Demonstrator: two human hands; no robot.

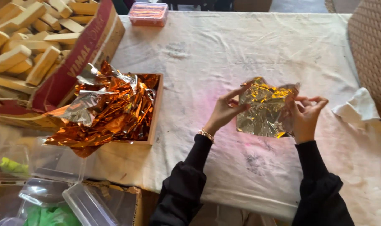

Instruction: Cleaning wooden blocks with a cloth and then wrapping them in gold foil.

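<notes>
A crinkled sheet of gold foil (263,109) is held up over the cloth-covered table (249,54) between both hands. My left hand (225,109) pinches its left edge with fingers spread. Gripping the right edge is my right hand (305,115), with the fingertips curled over the foil. Both arms wear black sleeves, and a bracelet sits on the left wrist.
A wooden tray (156,109) piled with copper-coloured foil sheets (111,109) lies at the left. Behind it stands a red cardboard box (88,48) full of wooden blocks (29,37). Clear plastic containers (79,201) sit at the lower left, a small lidded box (148,13) is at the far edge, and a woven chair (372,46) stands at the right.
</notes>
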